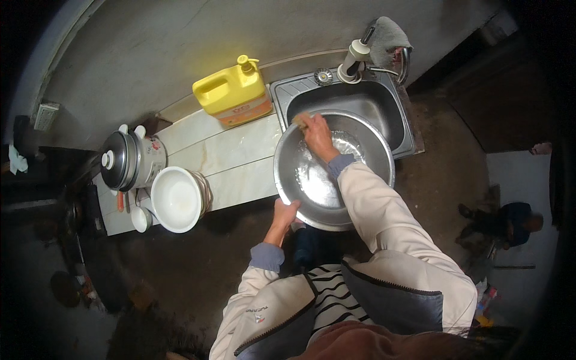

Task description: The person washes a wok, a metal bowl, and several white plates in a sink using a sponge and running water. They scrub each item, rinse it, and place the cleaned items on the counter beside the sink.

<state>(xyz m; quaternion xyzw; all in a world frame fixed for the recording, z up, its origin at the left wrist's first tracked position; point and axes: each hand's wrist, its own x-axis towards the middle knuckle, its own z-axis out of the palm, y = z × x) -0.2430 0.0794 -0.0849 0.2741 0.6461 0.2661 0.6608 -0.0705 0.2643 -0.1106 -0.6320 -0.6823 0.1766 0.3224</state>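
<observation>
A wide metal basin (288,173) is held over the near edge of the steel sink (378,99), covering part of it. My left hand (286,213) grips the basin's rim at the near left, thumb on the inside and fingers hidden below. With my right hand (319,137) I press a tan scrubbing pad (300,120) against the far left rim. The inside of the basin looks wet and shiny around its bottom.
On the tiled counter (234,157) stand a yellow pump jug (234,92), a rice cooker (135,157), stacked white bowls (177,198) and a small cup (141,219). A white faucet (353,63) rises behind the sink beside a grey cloth (389,36). Another person (515,225) is at the far right.
</observation>
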